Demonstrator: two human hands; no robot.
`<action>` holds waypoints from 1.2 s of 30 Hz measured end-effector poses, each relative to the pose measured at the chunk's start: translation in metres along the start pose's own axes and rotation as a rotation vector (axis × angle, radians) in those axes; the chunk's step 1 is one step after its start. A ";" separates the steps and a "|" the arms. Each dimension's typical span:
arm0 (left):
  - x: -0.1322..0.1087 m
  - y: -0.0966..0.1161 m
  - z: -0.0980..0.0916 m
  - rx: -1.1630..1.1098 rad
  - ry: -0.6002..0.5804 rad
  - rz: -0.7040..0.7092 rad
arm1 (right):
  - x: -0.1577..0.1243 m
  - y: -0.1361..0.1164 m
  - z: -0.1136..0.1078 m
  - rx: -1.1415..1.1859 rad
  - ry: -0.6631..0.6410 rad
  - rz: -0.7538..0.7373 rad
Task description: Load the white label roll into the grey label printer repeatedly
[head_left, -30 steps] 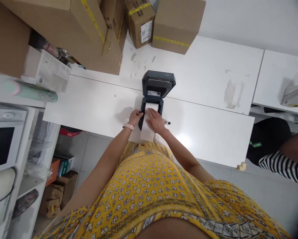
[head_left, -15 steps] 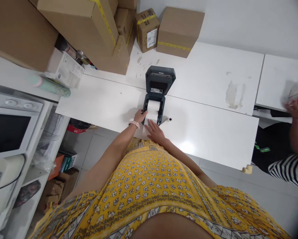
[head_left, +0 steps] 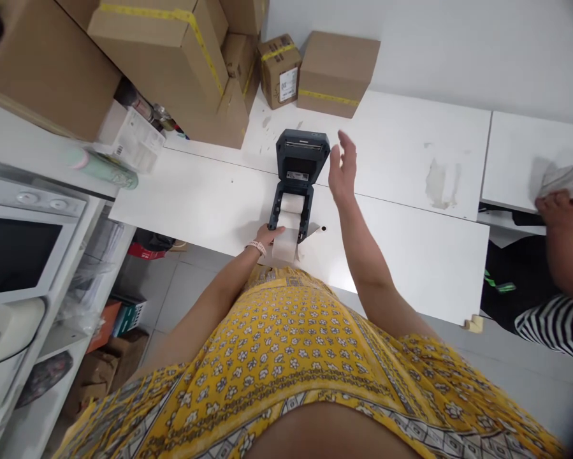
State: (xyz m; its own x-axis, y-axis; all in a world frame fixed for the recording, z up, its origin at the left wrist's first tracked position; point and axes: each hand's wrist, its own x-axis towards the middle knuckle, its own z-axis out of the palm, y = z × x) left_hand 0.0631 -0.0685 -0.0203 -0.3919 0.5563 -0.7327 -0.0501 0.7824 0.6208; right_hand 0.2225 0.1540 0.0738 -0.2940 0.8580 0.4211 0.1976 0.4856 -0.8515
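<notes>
Printer [head_left: 296,185] open on the table [head_left: 401,255]; left hand [head_left: 266,236] at its near corner, thumb by the paper [head_left: 289,241], grip too hidden to tell; right hand [head_left: 343,169] beside the lid [head_left: 301,148], empty, fingers loosely parted.

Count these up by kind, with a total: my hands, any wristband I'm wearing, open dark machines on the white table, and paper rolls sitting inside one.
Hands: 2, the left hand and the right hand
Wristband: 1
Open dark machine: 1
Paper roll inside it: 1
Total: 5
</notes>
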 end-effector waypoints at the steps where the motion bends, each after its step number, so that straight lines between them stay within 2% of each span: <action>1: -0.001 0.001 0.000 -0.005 -0.003 -0.012 | 0.022 0.003 0.003 0.021 -0.038 -0.027; 3: -0.002 0.002 -0.002 -0.016 -0.018 -0.033 | 0.047 0.003 0.009 0.045 -0.137 -0.032; 4: -0.003 0.002 -0.003 -0.022 -0.026 -0.032 | 0.050 0.000 0.012 0.051 -0.168 -0.017; 6: -0.006 0.001 -0.006 -0.028 -0.053 -0.031 | 0.034 -0.013 0.014 0.047 -0.173 0.016; 9: -0.009 -0.005 -0.010 -0.028 -0.107 -0.060 | -0.025 -0.036 0.006 -0.028 -0.160 0.013; 12: -0.011 -0.012 -0.010 -0.058 -0.154 -0.081 | -0.096 -0.045 -0.006 -0.192 -0.286 0.006; 15: -0.009 -0.019 -0.008 -0.136 -0.146 -0.083 | -0.155 -0.039 -0.008 -0.339 -0.443 0.028; 18: -0.010 -0.023 -0.007 -0.189 -0.151 -0.080 | -0.190 -0.027 -0.001 -0.427 -0.534 0.033; 24: -0.018 -0.020 -0.017 -0.175 -0.239 -0.077 | -0.214 -0.006 0.014 -0.515 -0.463 -0.039; 25: -0.018 -0.018 -0.020 -0.155 -0.226 -0.095 | -0.217 -0.002 0.016 -0.520 -0.460 -0.044; 27: -0.015 -0.012 -0.024 -0.116 -0.089 -0.093 | -0.223 0.005 0.020 -0.522 -0.459 -0.043; 29: -0.011 -0.003 -0.025 -0.061 0.126 0.023 | -0.227 0.011 0.022 -0.518 -0.463 -0.041; 31: -0.006 0.010 -0.023 0.020 0.265 0.226 | -0.230 0.015 0.023 -0.516 -0.467 -0.049; 33: -0.001 0.025 -0.017 0.100 0.263 0.397 | -0.230 0.017 0.023 -0.524 -0.479 -0.063; 34: 0.001 0.032 -0.013 0.124 0.239 0.438 | -0.229 0.017 0.022 -0.532 -0.489 -0.069; 36: 0.006 0.043 -0.006 0.117 0.160 0.426 | -0.229 0.018 0.020 -0.547 -0.512 -0.078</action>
State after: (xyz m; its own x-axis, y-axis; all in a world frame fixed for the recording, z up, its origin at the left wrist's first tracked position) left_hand 0.0536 -0.0330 0.0040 -0.4922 0.7920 -0.3611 0.2468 0.5248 0.8147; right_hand 0.2746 -0.0368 -0.0442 -0.6974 0.6980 0.1624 0.5557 0.6698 -0.4926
